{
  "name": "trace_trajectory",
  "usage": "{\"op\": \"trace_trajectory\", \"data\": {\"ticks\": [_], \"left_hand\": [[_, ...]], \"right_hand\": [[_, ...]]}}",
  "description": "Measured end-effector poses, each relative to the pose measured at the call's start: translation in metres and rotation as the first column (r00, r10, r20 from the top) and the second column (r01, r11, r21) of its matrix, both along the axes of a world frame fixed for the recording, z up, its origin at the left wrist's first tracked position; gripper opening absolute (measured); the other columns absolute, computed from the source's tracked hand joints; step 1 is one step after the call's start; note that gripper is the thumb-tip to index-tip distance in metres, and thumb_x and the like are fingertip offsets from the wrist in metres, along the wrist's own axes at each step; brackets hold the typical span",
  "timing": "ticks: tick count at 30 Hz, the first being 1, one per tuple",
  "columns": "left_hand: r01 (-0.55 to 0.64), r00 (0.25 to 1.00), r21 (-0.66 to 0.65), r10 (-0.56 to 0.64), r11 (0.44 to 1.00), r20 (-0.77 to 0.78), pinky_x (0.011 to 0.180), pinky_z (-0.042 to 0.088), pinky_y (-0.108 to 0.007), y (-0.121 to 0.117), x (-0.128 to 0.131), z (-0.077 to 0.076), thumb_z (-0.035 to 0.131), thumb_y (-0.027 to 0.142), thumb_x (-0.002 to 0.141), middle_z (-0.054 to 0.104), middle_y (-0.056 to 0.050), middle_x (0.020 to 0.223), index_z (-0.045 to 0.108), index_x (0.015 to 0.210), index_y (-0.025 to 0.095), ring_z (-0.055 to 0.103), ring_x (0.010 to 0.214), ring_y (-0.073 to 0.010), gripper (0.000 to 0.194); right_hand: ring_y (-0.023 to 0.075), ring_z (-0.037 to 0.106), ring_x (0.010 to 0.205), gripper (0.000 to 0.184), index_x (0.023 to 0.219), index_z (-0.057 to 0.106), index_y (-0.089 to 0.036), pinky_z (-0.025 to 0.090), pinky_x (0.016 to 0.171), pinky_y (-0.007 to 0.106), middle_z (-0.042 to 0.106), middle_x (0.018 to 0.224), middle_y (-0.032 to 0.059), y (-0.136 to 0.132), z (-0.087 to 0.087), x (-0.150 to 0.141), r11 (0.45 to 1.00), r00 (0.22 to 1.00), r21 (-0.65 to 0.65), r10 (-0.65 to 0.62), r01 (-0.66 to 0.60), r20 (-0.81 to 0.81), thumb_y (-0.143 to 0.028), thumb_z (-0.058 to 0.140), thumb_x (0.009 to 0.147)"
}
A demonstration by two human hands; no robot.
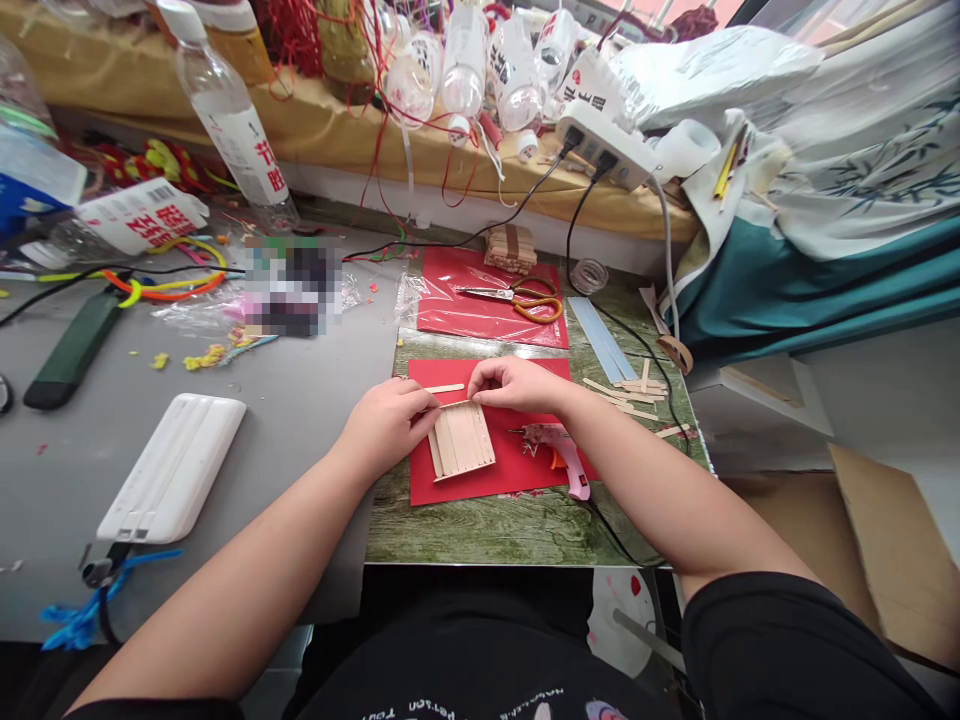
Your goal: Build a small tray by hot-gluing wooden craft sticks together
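A small panel of wooden craft sticks (pixel 463 441) laid side by side lies on a red sheet (pixel 525 465). My left hand (pixel 386 422) pinches a thin cross stick at the panel's upper left edge. My right hand (pixel 514 383) is curled, its fingertips pressing the same stick at the panel's top right. A single loose stick (pixel 444 389) lies on the red sheet just above my left hand. A pink glue gun (pixel 561 455) rests on the sheet to the right of the panel, under my right forearm.
Orange-handled scissors (pixel 525 297) lie on a second red sheet (pixel 465 310) further back, near a stack of sticks (pixel 511 247). Loose sticks (pixel 637 392) lie right. A white flat case (pixel 174 466) sits left. Bottles (pixel 232 110), cords and a power strip (pixel 600 148) crowd the back.
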State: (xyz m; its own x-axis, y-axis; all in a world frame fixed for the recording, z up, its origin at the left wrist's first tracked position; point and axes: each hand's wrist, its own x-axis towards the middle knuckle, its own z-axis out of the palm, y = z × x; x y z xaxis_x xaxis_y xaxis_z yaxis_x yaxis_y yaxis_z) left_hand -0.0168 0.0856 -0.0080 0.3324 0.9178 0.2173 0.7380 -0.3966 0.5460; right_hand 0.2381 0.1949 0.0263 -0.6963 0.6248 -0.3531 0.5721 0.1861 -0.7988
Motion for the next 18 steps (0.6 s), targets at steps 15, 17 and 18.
{"op": "trace_trajectory", "data": {"ticks": [15,17,18], "left_hand": [[-0.002,1.0,-0.014,0.002,1.0,-0.002,0.079,0.048,-0.035,0.0003,-0.0024,-0.0049,0.057,0.031,0.103,0.07,-0.005,0.089,0.075,0.095,0.023,0.06,0.086,-0.0213,0.02],[-0.004,1.0,-0.016,0.004,1.0,-0.001,0.078,0.047,-0.035,0.0003,-0.0018,-0.0044,0.058,0.03,0.103,0.07,-0.005,0.088,0.075,0.095,0.023,0.06,0.086,-0.0211,0.02],[-0.004,1.0,-0.017,0.004,1.0,-0.002,0.078,0.047,-0.035,0.0003,-0.0014,-0.004,0.059,0.03,0.103,0.07,-0.005,0.088,0.075,0.094,0.023,0.06,0.085,-0.021,0.02]], "right_hand": [[0.018,0.066,0.09,0.013,0.1,0.072,-0.022,0.051,0.088,0.033,0.075,0.099,0.002,0.0047,-0.0078,0.0084,0.994,0.996,-0.104,0.028,-0.037,-0.09,-0.03,0.071,0.09],[0.0183,0.065,0.09,0.012,0.099,0.072,-0.022,0.051,0.087,0.033,0.074,0.099,0.002,0.0046,-0.0075,0.0089,0.991,0.994,-0.13,0.017,-0.031,-0.109,-0.031,0.071,0.09],[0.0184,0.065,0.09,0.012,0.099,0.072,-0.023,0.051,0.087,0.033,0.074,0.099,0.002,0.0045,-0.0073,0.0092,0.989,0.993,-0.144,0.011,-0.028,-0.12,-0.031,0.071,0.09]]}}
